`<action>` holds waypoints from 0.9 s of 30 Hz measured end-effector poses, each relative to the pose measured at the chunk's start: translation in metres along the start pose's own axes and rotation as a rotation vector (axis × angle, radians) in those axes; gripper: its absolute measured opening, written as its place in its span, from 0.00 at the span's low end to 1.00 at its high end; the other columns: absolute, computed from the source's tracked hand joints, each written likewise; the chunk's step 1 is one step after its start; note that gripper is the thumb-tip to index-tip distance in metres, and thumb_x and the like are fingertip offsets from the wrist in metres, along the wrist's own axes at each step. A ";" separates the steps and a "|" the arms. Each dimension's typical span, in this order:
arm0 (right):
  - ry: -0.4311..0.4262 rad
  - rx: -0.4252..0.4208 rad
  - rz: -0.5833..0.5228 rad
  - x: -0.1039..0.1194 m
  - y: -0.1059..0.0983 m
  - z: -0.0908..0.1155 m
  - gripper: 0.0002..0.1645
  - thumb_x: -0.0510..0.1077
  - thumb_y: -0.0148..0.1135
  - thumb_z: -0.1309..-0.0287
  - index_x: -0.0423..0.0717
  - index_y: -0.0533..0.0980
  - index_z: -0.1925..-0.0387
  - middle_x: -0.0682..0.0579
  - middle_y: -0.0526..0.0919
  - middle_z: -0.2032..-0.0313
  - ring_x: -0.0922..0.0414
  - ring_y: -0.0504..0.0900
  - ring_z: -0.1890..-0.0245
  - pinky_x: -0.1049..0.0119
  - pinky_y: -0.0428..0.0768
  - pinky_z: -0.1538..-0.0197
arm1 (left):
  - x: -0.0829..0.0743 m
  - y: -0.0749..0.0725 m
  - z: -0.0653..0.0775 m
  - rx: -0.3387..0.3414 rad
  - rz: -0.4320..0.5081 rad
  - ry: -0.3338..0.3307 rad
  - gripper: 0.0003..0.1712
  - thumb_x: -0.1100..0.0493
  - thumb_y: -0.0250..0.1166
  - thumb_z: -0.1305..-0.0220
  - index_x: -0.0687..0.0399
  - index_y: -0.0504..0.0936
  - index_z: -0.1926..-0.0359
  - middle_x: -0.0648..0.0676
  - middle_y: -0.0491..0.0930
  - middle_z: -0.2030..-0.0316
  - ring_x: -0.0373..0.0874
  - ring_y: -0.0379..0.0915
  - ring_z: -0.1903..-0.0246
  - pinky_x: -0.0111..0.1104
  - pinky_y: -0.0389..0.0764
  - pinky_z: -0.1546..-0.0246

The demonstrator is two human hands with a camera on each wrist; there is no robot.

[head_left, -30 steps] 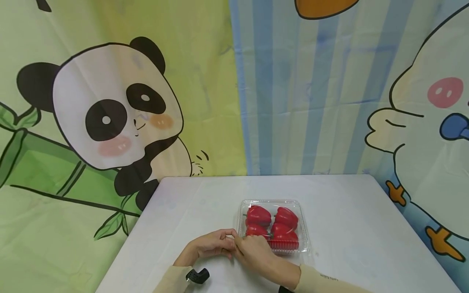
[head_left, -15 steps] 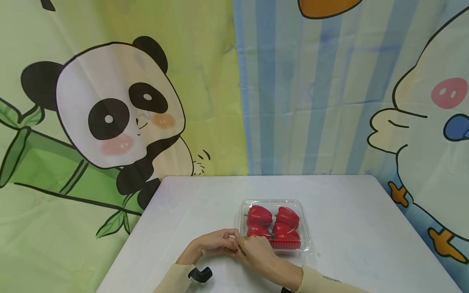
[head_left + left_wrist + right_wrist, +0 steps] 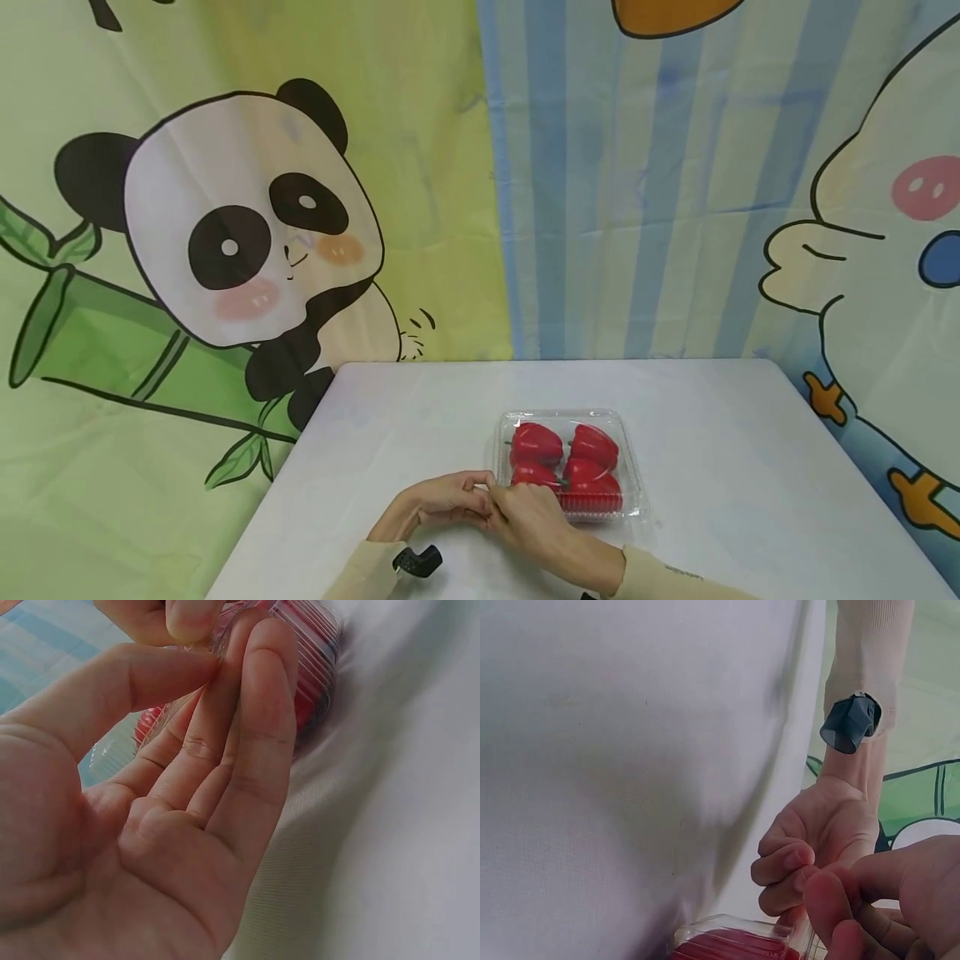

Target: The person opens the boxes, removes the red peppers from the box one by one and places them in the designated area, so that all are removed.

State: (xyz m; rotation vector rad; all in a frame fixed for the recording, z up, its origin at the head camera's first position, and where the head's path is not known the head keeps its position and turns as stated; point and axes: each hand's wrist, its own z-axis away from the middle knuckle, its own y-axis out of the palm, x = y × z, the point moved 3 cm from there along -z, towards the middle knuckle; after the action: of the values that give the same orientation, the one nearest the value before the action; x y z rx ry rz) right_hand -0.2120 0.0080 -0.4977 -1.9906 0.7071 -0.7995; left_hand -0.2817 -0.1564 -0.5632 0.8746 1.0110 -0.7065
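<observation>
Box (image 3: 631, 479) w/ peppers (image 3: 537, 444) is on near part of table (image 3: 712, 433); L hand (image 3: 444, 498) & R hand (image 3: 531, 522) seem to pinch its near-left edge. Prob. best: L steadies, R lifts gently.

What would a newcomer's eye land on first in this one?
Probably the big cartoon panda on the backdrop, at left in the head view. Next come the red peppers in a clear plastic box on the white table. The left hand and right hand meet at its near left corner.
</observation>
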 end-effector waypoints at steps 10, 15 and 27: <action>0.042 0.018 -0.068 -0.002 0.000 0.000 0.21 0.41 0.71 0.47 0.56 0.68 0.84 0.65 0.63 0.88 0.70 0.56 0.84 0.77 0.57 0.82 | -0.003 0.001 -0.001 0.013 -0.029 0.030 0.10 0.63 0.63 0.32 0.48 0.70 0.56 0.43 0.86 0.64 0.35 0.83 0.62 0.28 0.83 0.54; 0.061 0.019 -0.072 -0.001 0.000 0.002 0.21 0.42 0.72 0.47 0.56 0.68 0.84 0.66 0.62 0.88 0.71 0.57 0.84 0.77 0.57 0.82 | -0.001 0.002 -0.001 0.021 -0.041 0.026 0.12 0.69 0.57 0.31 0.47 0.72 0.55 0.43 0.86 0.63 0.34 0.82 0.62 0.27 0.83 0.55; 0.059 0.031 -0.035 0.002 0.002 0.005 0.08 0.45 0.70 0.43 0.52 0.78 0.72 0.65 0.65 0.88 0.70 0.57 0.85 0.75 0.58 0.83 | 0.002 0.004 0.002 0.030 -0.050 0.057 0.10 0.63 0.60 0.29 0.49 0.72 0.50 0.45 0.88 0.60 0.36 0.82 0.59 0.28 0.83 0.53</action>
State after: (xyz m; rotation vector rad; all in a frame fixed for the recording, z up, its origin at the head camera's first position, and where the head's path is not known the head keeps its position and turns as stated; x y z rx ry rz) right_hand -0.2074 0.0079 -0.5012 -1.9627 0.6920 -0.8883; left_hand -0.2773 -0.1564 -0.5633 0.9024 1.0786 -0.7438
